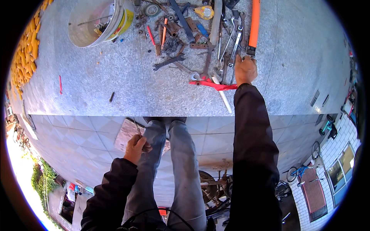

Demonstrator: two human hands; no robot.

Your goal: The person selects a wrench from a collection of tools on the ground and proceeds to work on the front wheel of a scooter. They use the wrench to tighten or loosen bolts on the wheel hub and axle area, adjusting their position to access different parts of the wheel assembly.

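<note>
- under your right hand, at the edge of the tool heap on the stone floor, lies a steel wrench; your fingers curl down on it, grip hidden.
- it looks heavy, stiff and slick: take the shank mid-length.
- your left hand is closed on a thin metal rod.

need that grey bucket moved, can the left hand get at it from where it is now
Probably not: the left hand is low by the legs, shut on a thin rod; the bucket lies far across the slab.
</note>
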